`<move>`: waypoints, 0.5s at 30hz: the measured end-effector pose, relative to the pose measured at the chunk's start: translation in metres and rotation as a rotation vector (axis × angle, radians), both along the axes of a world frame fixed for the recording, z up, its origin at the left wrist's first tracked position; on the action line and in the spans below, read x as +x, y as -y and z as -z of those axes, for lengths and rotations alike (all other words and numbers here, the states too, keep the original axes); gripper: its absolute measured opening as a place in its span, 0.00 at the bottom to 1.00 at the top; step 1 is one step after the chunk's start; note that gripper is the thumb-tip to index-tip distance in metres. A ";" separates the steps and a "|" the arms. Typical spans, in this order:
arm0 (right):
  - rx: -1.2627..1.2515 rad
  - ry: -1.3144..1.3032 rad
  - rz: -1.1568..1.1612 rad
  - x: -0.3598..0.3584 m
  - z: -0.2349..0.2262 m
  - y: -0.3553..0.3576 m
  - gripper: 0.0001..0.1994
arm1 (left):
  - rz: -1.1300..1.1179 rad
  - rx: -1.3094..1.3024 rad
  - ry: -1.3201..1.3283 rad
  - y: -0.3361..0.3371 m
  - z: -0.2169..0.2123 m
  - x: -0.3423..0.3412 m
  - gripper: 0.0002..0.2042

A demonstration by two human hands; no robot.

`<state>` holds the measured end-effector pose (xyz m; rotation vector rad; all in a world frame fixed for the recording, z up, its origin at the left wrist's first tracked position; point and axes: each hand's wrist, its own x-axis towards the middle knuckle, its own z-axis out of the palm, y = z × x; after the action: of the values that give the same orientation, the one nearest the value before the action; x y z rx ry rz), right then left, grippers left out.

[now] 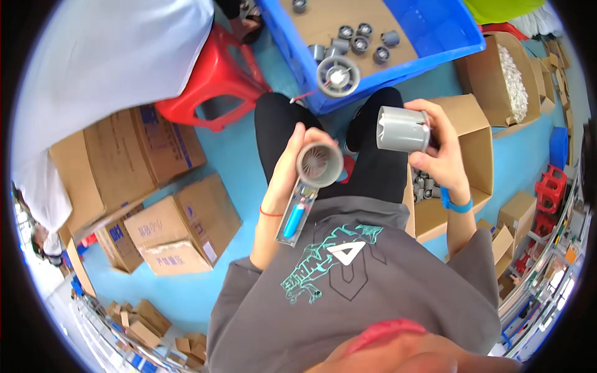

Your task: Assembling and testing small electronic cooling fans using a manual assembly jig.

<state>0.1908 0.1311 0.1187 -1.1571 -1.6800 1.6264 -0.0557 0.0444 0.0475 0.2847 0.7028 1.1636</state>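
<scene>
A: Grey plastic fan unit (318, 165) in the left hand (289, 174), fingers curled around its round head. Clear handle below it shows one blue cell (293, 222).

B: Right hand (443, 155)?

A: Closed about one grey cylindrical sleeve (403, 129), held right of the fan unit, apart from it, over the knees.

B: Count the far side.

A: One blue crate (435, 37), cardboard sheet inside. About eight small grey sleeves (351, 40) lying loose there, plus one larger round fan part (337, 76) at the near rim. One red stool (217, 81) far left. Cardboard boxes (180, 230) near left.
</scene>
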 end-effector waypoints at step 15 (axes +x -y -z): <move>1.248 0.546 -0.502 -0.048 -0.074 -0.002 0.33 | -0.022 -0.111 -0.209 -0.002 -0.051 0.011 0.33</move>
<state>0.1426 0.1330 0.1922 -0.5107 -2.7948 0.1403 -0.0452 0.0460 0.0983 0.3082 0.9530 1.1204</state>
